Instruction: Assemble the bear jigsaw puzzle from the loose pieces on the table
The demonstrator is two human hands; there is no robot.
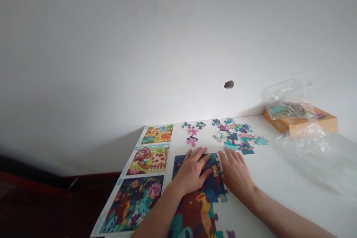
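A partly joined jigsaw puzzle (194, 208) with a dark blue and brown animal scene lies on the white table. My left hand (193, 173) rests flat on its upper part, fingers spread. At the puzzle's upper right edge is my right hand (235, 171), palm down, with the fingers stretched forward and the thumb side by the edge pieces. Whether a piece lies beneath it is hidden. Just beyond the right fingertips is a cluster of loose puzzle pieces (247, 148). A few pink and purple pieces (192, 141) lie beyond my left hand.
Left of the puzzle is a reference sheet (166, 167) with three printed pictures. An orange box (325, 122) stands at the back right, with a clear plastic bag of pieces (291, 109) on it. More clear plastic (312, 148) lies in front. A white wall with a hole borders the table.
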